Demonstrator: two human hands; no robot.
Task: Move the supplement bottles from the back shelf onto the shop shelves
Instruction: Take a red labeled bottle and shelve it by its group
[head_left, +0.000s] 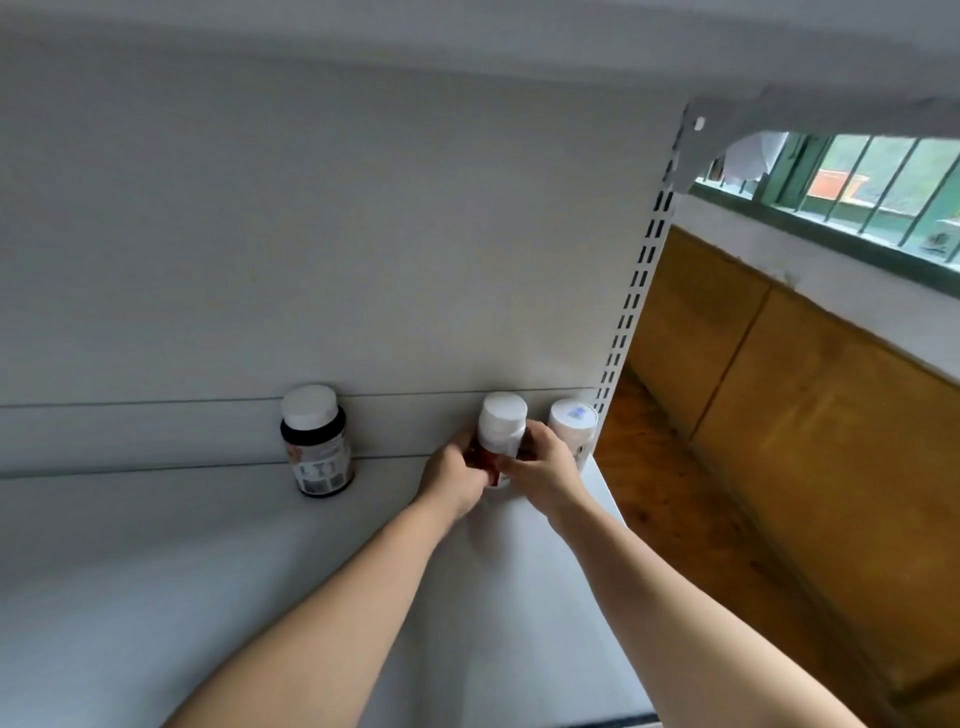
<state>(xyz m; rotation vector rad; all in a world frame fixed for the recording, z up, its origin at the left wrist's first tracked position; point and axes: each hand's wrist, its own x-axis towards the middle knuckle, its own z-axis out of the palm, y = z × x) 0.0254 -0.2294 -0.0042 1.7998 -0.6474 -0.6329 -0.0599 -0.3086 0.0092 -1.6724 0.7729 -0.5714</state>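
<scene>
Three supplement bottles stand at the back of a white shelf (208, 545). A white bottle with a white cap and red label (502, 426) stands upright in the middle, gripped on both sides: my left hand (453, 475) curls round its left side and my right hand (540, 470) round its right side. To its right, at the shelf's end, is another white bottle (573, 423), close beside my right hand. Further left stands a dark bottle with a white cap (316, 441), apart from my hands.
The shelf's white back panel (311, 234) rises behind the bottles. A slotted upright (631, 306) marks the shelf's right end, with a bracket and upper shelf above. Beyond it are a wooden wall panel (779, 389), a wooden floor and a barred window (857, 182).
</scene>
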